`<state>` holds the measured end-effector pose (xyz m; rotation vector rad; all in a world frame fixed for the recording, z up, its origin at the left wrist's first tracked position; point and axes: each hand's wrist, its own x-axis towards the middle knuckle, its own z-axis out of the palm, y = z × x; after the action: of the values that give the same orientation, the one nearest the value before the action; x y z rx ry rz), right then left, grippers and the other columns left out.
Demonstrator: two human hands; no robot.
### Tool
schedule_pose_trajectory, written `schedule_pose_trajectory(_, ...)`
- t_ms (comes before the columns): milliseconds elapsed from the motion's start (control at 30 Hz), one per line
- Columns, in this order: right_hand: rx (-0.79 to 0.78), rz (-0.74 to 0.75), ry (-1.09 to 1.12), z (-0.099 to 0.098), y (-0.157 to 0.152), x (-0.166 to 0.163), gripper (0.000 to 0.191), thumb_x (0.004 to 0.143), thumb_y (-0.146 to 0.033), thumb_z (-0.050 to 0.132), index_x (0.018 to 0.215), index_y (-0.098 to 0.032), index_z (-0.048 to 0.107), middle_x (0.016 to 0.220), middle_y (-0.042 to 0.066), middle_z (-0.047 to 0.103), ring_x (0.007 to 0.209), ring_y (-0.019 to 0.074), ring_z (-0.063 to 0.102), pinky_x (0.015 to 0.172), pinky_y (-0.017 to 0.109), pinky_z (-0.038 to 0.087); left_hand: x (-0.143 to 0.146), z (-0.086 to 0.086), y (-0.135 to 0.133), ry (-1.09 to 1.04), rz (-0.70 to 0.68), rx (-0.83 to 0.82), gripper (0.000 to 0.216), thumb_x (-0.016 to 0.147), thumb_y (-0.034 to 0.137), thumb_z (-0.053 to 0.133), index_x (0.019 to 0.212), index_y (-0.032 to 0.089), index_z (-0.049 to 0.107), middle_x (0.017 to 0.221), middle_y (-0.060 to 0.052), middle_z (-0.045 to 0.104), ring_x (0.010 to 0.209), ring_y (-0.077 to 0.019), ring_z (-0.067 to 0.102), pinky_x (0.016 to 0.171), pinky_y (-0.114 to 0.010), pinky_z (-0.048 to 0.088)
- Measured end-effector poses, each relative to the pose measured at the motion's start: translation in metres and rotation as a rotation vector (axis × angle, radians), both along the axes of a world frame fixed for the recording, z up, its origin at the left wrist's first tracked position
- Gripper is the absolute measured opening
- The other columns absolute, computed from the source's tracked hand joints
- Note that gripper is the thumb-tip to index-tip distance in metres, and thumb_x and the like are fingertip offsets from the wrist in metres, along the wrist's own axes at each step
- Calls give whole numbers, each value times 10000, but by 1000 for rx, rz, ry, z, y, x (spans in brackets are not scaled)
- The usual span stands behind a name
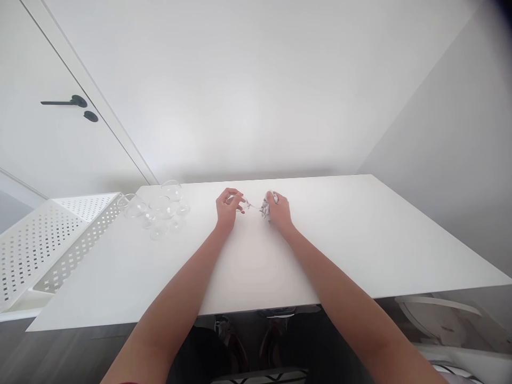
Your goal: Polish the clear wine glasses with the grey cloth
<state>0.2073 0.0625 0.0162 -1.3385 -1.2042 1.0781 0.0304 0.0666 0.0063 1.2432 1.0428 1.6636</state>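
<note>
Both arms reach out over a white table (360,240). My left hand (227,208) is closed in a pinch around the foot and stem of a clear wine glass (256,206) that lies sideways between my hands. My right hand (279,209) is wrapped around the bowl of the same glass, with something pale and crumpled in the fingers, perhaps a cloth. Several more clear stemmed glasses (160,210) stand in a cluster on the table to the left of my left hand.
A white perforated metal rack (48,240) stands beside the table's left end. A white door with a dark handle (66,101) is at the upper left. A white chair (448,320) shows under the table's right edge. My feet are below the near edge.
</note>
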Motion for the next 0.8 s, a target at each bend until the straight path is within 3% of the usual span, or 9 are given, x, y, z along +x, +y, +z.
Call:
schedule_pose_trajectory(67, 190, -140, -216, -1, -1, 4, 330, 964, -483, 514, 755, -227, 507, 628, -19, 502, 555, 125, 488, 507, 236, 386, 0, 0, 0, 18, 33, 4, 254, 838, 429, 743, 871, 196, 646, 929, -54, 611, 778, -178, 690, 451, -256, 562)
schedule_pose_trajectory(133, 289, -182, -381, -1, -4, 7, 259, 969, -412, 486, 808, -224, 563, 650, -17, 505, 596, 135, 503, 543, 241, 390, 1, -1, 0, 26, 58, 12, 256, 839, 430, 748, 885, 202, 640, 935, -49, 599, 812, -184, 693, 471, -260, 576)
schedule_pose_trajectory(200, 399, -161, -520, 0, -8, 7, 184, 943, -309, 484, 936, -217, 643, 804, 22, 606, 687, 150, 564, 593, 250, 416, 1, 0, 0, 50, 73, 26, 262, 848, 440, 742, 888, 205, 634, 936, -46, 594, 836, -185, 694, 494, -257, 584)
schedule_pose_trajectory(300, 554, -77, -707, 0, -14, -1, 304, 895, -209, 498, 1138, -234, 680, 1134, 71, 635, 825, 156, 615, 645, 253, 434, 3, 1, -1, 116, 105, 76, 258, 863, 441, 736, 900, 206, 636, 958, -43, 589, 840, -165, 684, 533, -241, 584)
schedule_pose_trajectory(400, 520, 56, -858, -2, -17, -11, 360, 913, -248, 531, 1252, -255, 653, 1125, 57, 629, 775, 145, 602, 620, 255, 407, 6, 1, -4, 189, 141, 154, 230, 858, 412, 751, 924, 215, 653, 1043, -47, 556, 889, -157, 677, 571, -236, 584)
schedule_pose_trajectory(500, 401, 136, -985, -6, -14, -17, 273, 942, -308, 542, 1176, -244, 667, 1031, 40, 633, 672, 136, 545, 578, 268, 352, 8, 1, -6, 270, 120, 226, 206, 852, 382, 765, 955, 230, 670, 1086, -44, 526, 920, -156, 685, 618, -249, 583)
schedule_pose_trajectory(633, 287, 107, -1095, -7, -10, -19, 204, 984, -273, 476, 1009, -218, 671, 959, 39, 620, 629, 134, 502, 560, 282, 285, 9, -1, -7, 276, -6, 270, 301, 833, 388, 793, 1054, 257, 636, 1112, -47, 538, 974, -187, 703, 685, -288, 583)
schedule_pose_trajectory(800, 290, 62, -1055, -8, -2, -12, 213, 967, -219, 472, 998, -227, 683, 959, 40, 635, 661, 145, 517, 571, 289, 267, 8, 0, -8, 189, -163, 267, 479, 849, 510, 766, 1232, 297, 572, 1273, -100, 569, 1158, -257, 661, 852, -367, 570)
